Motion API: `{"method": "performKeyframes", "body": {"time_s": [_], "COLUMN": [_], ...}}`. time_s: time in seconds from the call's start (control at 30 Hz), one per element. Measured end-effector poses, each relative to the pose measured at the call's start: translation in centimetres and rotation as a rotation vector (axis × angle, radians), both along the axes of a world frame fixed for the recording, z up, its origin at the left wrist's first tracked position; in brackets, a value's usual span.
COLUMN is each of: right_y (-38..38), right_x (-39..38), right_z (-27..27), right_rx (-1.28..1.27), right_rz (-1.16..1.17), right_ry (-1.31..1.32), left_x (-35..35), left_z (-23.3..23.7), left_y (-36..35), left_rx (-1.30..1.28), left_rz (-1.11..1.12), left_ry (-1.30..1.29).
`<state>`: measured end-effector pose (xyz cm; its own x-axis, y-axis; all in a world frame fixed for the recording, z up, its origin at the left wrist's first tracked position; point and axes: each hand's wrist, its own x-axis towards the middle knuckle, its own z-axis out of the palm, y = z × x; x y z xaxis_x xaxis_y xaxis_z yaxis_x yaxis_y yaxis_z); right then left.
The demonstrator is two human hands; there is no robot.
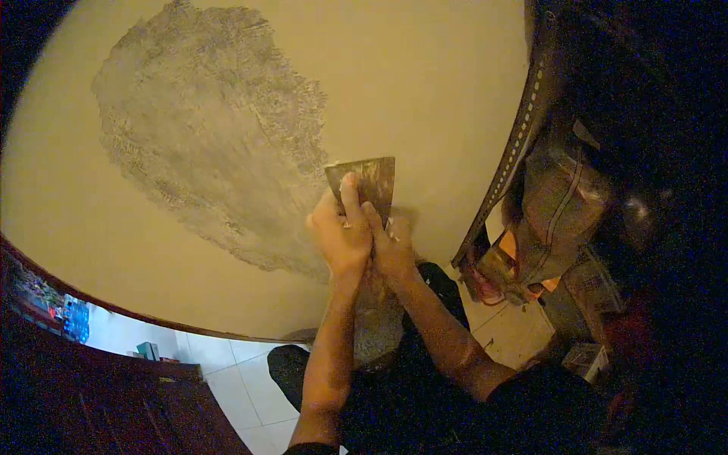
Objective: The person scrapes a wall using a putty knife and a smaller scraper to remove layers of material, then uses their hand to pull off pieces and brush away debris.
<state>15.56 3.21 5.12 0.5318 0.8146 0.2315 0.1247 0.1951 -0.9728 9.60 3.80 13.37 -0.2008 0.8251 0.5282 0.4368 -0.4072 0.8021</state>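
"Scraper (381, 176) beside the grey patch (205, 129): light?"
"Probably, and stiff; our left hand (341, 241) and right hand (393, 254) grip it."
"We'd hold its narrow end, a finger bracing it."

And here the handle of the scraper (381, 176) is lost from view behind the left hand (343, 239) and the right hand (393, 246), whose wrapped fingers partly cover one another, while the pale wall (409, 76) runs off the top edge. Over on the right, the bag (557, 205) blurs away into deep shadow, its contents impossible to make out; down at the far left, the blue items (76, 321) are too small to name, and the dark red woodwork (114, 409) is cut off by the frame.
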Motion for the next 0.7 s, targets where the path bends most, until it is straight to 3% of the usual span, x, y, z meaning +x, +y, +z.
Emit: {"method": "performKeyframes", "body": {"time_s": [0.07, 0.13, 0.27, 0.37, 0.43, 0.47, 0.53, 0.63, 0.7], "right_y": [0.2, 0.0, -2.1, -2.7, -1.6, -0.3, 0.5, -1.1, -2.1], "right_x": [0.2, 0.3, 0.3, 0.9, 1.2, 0.9, 0.5, -0.2, -0.2], "right_z": [-0.1, 0.1, 1.6, 4.7, 4.9, 4.0, 3.7, 2.8, 1.8], "right_rx": [0.022, 0.046, -0.016, -0.058, -0.133, -0.016, 0.12, 0.148, -0.013], "right_rz": [0.063, 0.12, 0.231, 0.229, 0.236, 0.233, 0.236, 0.208, 0.276], "right_ry": [0.035, 0.078, 0.095, 0.071, 0.012, 0.035, 0.057, 0.125, 0.175], "left_x": [0.0, 0.0, -0.1, 0.1, 0.3, 0.3, 0.3, -0.1, -0.1], "left_z": [0.3, -0.3, -3.5, -0.5, 2.9, 2.9, 2.4, -1.3, -1.9], "left_y": [0.0, -0.4, 0.3, -0.4, -0.8, -0.5, 0.6, 0.4, -0.2], "left_rx": [-0.048, 0.074, 0.083, 0.155, -0.092, -0.092, 0.093, 0.117, 0.094], "left_rz": [-0.01, -0.019, 0.014, 0.005, 0.071, 0.072, 0.006, 0.006, 0.012], "left_ry": [-0.003, -0.027, -0.089, -0.057, 0.083, 0.08, -0.026, -0.054, -0.066]}}
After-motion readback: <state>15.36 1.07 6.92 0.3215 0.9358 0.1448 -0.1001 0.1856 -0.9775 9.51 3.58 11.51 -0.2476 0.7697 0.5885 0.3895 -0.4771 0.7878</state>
